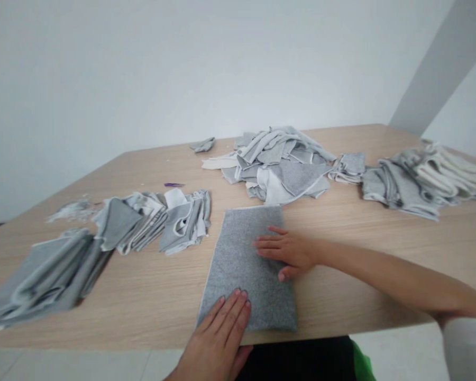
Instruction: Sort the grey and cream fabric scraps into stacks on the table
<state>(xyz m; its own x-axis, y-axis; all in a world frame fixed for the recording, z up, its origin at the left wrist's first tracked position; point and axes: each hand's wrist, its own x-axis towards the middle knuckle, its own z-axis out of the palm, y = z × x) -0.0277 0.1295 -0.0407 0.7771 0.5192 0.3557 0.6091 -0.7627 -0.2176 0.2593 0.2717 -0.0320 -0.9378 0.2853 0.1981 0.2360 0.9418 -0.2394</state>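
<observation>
A grey piece of fabric (238, 248) with pale edges lies flat in front of me, its near end close to the table's front edge. My left hand (224, 330) rests on its lower left corner, fingers stretched out and side by side. Across the right side of the cloth lies my right hand (287, 251), its fingers spread and slightly blurred, palm down. Neither hand grips anything.
On the wooden table (143, 291), folded grey fabric (51, 275) and more stacks (138, 219) lie left. A loose fabric heap (281, 164) sits at the back, purple-handled snips (174, 184) left of it. Layered cloths (412, 180) lie right; white scraps (75, 210) far left.
</observation>
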